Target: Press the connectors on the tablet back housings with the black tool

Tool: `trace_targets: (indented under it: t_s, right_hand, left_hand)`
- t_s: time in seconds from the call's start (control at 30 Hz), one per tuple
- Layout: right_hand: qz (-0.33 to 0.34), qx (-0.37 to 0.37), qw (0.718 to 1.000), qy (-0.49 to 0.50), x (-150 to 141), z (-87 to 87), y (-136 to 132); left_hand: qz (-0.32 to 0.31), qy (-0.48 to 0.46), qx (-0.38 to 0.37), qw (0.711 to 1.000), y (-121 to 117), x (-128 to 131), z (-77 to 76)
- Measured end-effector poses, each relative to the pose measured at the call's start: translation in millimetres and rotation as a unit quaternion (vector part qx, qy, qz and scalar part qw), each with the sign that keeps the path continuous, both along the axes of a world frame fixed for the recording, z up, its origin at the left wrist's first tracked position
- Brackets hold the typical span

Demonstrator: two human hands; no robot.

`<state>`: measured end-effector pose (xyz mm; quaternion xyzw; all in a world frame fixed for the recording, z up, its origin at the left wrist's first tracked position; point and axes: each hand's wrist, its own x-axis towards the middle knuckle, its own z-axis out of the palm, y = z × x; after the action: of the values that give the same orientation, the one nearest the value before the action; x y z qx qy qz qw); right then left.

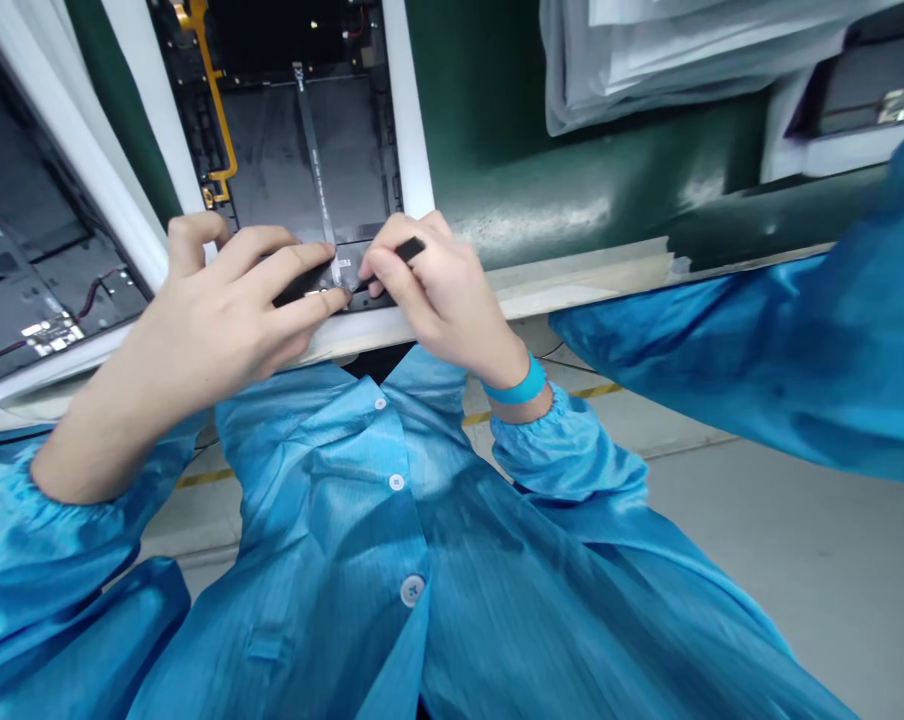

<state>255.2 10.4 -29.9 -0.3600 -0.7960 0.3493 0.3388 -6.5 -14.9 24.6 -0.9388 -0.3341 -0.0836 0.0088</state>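
Observation:
My left hand (249, 290) presses its fingertips onto the end of a flat grey ribbon cable (315, 165), which runs down the black back of an opened display panel (272, 140) set in a white frame (407, 110). My right hand (426, 285) pinches a small black plastic pry tool (411, 250), its tip meeting the cable end beside my left fingers. The connector under the fingertips is hidden. A yellow flex strip (216, 110) lies along the panel's upper left. A blue strap (516, 385) circles my right wrist.
A second opened panel (39, 285) with a small circuit board lies to the left. A green-painted machine side (557, 170) fills the upper right, under white plastic-wrapped sheets (647, 50). A blue sleeve (744, 350) crosses the right, above a grey floor (797, 540) with a yellow line.

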Motion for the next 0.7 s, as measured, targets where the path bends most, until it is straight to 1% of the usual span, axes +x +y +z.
trace_targets:
  t_s: [0.07,0.13,0.27,0.4,0.57,0.7]
  right_hand:
    - [-0.019,-0.025,0.999,0.026,2,1.1,-1]
    - [-0.031,-0.035,0.998,0.038,2,2.0,-3]
    - [-0.024,-0.031,0.999,0.015,0,4.3,-4]
    - [-0.016,-0.039,0.999,0.006,0,6.2,-4]
    - [-0.018,-0.024,1.000,0.007,-2,2.7,-3]
    - [-0.029,-0.014,0.999,-0.001,-2,-0.8,-3]
  left_hand:
    - [0.004,0.002,0.012,1.000,-1,0,-2.4]
    - [0.007,0.007,0.024,1.000,-2,0,-4.3]
    - [0.004,0.021,0.018,1.000,-1,-3,-4.9]
    - [0.004,0.005,-0.036,0.999,0,-3,0.1]
    - [0.052,0.005,-0.131,0.990,-1,3,7.9]
    - [0.065,-0.011,-0.147,0.987,-2,6,8.5]
